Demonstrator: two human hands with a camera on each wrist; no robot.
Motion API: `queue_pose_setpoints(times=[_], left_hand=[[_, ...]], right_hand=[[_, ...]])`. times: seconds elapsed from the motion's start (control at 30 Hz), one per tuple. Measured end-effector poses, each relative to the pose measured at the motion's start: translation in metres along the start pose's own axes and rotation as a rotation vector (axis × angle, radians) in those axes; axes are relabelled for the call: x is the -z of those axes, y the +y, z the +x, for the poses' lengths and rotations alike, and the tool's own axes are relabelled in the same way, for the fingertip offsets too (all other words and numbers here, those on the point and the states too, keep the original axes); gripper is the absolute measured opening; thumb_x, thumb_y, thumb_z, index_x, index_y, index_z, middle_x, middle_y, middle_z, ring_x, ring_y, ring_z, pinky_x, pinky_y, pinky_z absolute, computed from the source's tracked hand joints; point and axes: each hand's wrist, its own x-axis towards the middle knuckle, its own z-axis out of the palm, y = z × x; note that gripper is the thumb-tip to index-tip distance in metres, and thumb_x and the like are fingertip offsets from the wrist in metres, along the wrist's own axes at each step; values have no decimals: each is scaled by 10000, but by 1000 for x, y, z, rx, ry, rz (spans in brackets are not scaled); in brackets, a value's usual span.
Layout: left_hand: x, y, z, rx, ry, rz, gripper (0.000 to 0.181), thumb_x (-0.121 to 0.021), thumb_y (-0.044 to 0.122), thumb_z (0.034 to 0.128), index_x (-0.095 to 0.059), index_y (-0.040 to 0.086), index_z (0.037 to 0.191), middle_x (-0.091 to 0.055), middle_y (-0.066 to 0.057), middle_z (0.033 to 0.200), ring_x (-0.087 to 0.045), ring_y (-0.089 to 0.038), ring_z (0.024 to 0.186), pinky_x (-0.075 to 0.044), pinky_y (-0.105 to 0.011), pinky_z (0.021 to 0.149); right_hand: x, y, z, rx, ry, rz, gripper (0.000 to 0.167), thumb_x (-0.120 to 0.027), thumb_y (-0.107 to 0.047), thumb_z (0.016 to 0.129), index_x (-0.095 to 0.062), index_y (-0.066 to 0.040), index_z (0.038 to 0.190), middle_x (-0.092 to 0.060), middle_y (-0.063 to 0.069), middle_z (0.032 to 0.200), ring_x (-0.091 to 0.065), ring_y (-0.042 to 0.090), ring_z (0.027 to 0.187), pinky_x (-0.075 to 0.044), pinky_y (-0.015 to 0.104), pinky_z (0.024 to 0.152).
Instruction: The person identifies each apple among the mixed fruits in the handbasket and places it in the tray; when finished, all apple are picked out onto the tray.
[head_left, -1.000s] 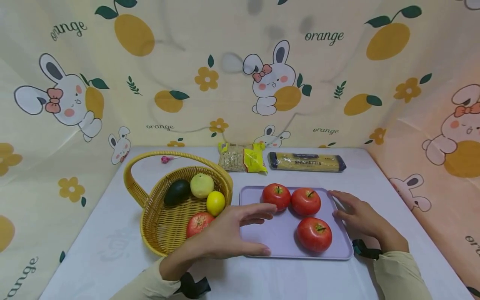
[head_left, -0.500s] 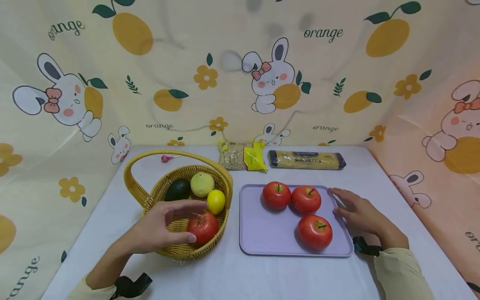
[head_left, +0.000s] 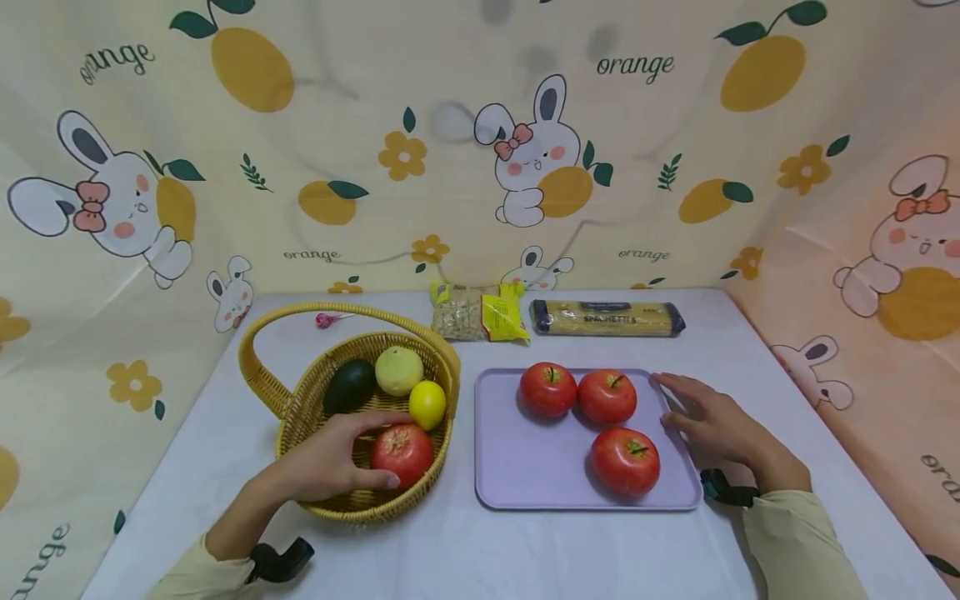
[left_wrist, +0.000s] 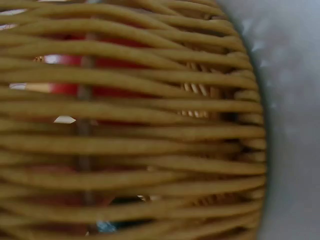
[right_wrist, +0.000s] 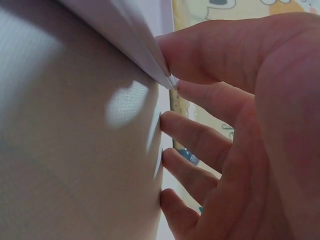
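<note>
In the head view a yellow wicker basket holds a pomegranate, a dark green avocado, a pale green round fruit and a lemon. My left hand reaches over the basket's near-left rim and grips the pomegranate, thumb in front and fingers behind. The left wrist view shows mostly the basket's woven side. To the right, a lilac tray bears three red apples. My right hand touches the tray's right edge with thumb and index finger; its other fingertips meet the tablecloth.
At the back lie a yellow bag of oat-like flakes, a spaghetti pack and a lollipop. White cloth covers the table. A patterned curtain stands behind it and at both sides.
My left hand has moved left from above the tray's left side into the basket and closed round the pomegranate. My right hand stays at the tray's edge. The head view has shifted slightly.
</note>
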Motion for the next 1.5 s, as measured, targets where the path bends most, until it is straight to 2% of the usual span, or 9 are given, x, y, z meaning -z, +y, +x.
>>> queue_pose_setpoints(times=[0.13, 0.23, 0.5, 0.77, 0.93, 1.13, 1.5], left_hand=[[-7, -3, 1, 32, -2, 46, 812, -924, 413, 880, -572, 195, 1577, -642, -59, 1508, -612, -319, 1340, -572, -599, 1092], [-8, -4, 1, 31, 0, 49, 823, -943, 390, 854, -578, 208, 1569, -641, -66, 1503, -605, -341, 1343, -562, -640, 1094], [-6, 0, 1, 45, -2, 50, 837, -949, 378, 845, -569, 227, 1576, -630, -60, 1515, -593, -347, 1349, -562, -651, 1090], [-5, 0, 0, 30, 111, 67, 837, -958, 394, 814, -583, 207, 1538, -684, 0, 1423, -659, -221, 1241, -609, -419, 1009], [-4, -1, -1, 12, 137, 50, 813, -982, 383, 787, -622, 235, 1501, -704, 40, 1392, -670, -201, 1219, -611, -414, 1013], [-3, -1, -1, 18, 163, 38, 805, -969, 387, 797, -620, 230, 1505, -689, -13, 1436, -664, -236, 1246, -609, -456, 1025], [-1, 0, 0, 6, 259, -17, 836, -971, 343, 815, -608, 174, 1549, -653, -53, 1518, -655, -282, 1293, -610, -453, 1041]], right_hand=[[0, -2, 1, 6, -2, 1, 825, -759, -380, 1015, -371, -186, 1716, -338, 323, 1721, -302, 659, 1533, -393, 845, 1094], [0, -3, 1, -1, -5, 1, 830, -761, -384, 1012, -369, -191, 1717, -333, 324, 1723, -299, 663, 1532, -391, 851, 1086], [1, -2, 3, -7, -5, 3, 835, -765, -381, 1010, -364, -203, 1720, -329, 320, 1726, -302, 664, 1532, -409, 846, 1075], [-1, -1, 1, -28, -11, 7, 840, -755, -398, 1015, -350, -212, 1726, -319, 318, 1732, -291, 663, 1536, -410, 846, 1076], [-1, 1, 2, -29, -9, 5, 831, -754, -382, 1016, -354, -207, 1723, -325, 313, 1731, -297, 658, 1538, -417, 840, 1077], [-1, 1, 2, -24, -9, 5, 836, -757, -392, 1014, -355, -206, 1723, -325, 315, 1730, -301, 659, 1536, -422, 840, 1071], [-1, 1, 2, -36, -12, 9, 828, -756, -381, 1016, -358, -203, 1720, -321, 313, 1733, -294, 660, 1538, -420, 839, 1075]])
